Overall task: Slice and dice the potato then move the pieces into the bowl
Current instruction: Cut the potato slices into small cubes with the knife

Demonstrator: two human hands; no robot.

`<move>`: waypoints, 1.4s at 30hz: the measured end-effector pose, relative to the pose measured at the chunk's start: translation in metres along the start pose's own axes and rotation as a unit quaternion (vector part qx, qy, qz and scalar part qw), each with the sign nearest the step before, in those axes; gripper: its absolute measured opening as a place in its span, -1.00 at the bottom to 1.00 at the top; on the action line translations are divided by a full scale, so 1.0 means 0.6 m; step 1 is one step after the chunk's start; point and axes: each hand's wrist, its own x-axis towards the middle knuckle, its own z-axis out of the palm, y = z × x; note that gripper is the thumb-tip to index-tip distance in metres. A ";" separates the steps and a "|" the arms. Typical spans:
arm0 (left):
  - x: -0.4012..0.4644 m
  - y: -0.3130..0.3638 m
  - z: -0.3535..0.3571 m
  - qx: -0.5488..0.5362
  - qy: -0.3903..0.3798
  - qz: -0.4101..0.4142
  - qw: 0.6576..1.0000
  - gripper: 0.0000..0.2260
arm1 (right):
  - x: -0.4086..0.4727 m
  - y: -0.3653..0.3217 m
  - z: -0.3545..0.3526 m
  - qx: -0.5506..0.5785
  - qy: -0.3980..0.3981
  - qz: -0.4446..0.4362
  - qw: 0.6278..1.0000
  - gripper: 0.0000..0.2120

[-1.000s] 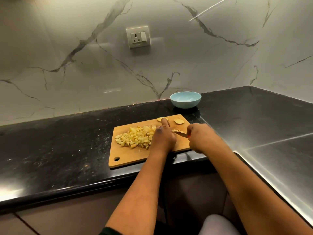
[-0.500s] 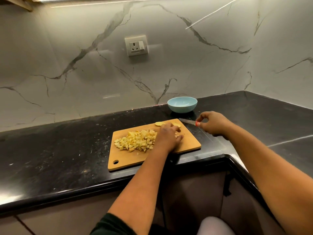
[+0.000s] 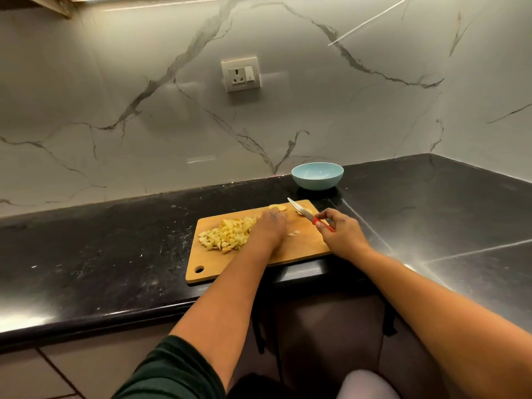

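Currently: black tabletop (image 3: pixel 115 240) carries cutting board (image 3: pixel 302 246). Diced potato pile (image 3: pixel 227 234) on board's left half; uncut slices (image 3: pixel 277 207) at far edge. Bowl (image 3: pixel 317 176) behind board, apparently empty. Left hand (image 3: pixel 269 227) rests beside pile; grip state unclear. Right hand (image 3: pixel 341 233) clamps knife (image 3: pixel 309 215) handle. Dice likely light, wet, slippery; scoop together from below.

1. One wooden cutting board (image 3: pixel 299 243) on the black counter (image 3: pixel 115 243).
2. One light blue bowl (image 3: pixel 317 176).
3. One red-handled knife (image 3: pixel 308 214).
4. One heap of diced potato (image 3: pixel 226 234); its cubes are too many and too small to count.
5. Two potato slices (image 3: pixel 277 207) at the board's far edge, plus a few loose bits (image 3: pixel 293 233).
6. One wall socket (image 3: pixel 241 74).
7. Two hands: the left hand (image 3: pixel 269 227) and the right hand (image 3: pixel 341 233).
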 end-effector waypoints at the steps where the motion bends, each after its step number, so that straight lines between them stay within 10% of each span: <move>1: -0.001 -0.009 -0.003 -0.007 -0.002 -0.007 1.000 -0.80 | 0.001 -0.001 0.002 0.000 -0.001 0.000 1.000 -0.82; 8: -0.010 -0.013 -0.030 -0.160 0.035 -0.042 0.986 -0.66 | 0.014 0.002 0.005 0.049 0.001 0.031 0.998 -0.87; 21: -0.022 0.022 -0.003 0.043 0.039 0.099 0.993 -0.83 | 0.029 0.015 0.005 0.209 -0.015 0.128 0.969 -0.91; 32: 0.015 0.012 -0.032 0.029 0.085 -0.062 0.994 -0.74 | 0.059 0.031 0.013 0.244 0.027 0.161 0.956 -0.86; 42: 0.103 0.062 0.000 -0.034 -0.059 0.002 0.998 -0.62 | 0.087 0.052 0.015 0.345 -0.002 0.269 0.899 -0.79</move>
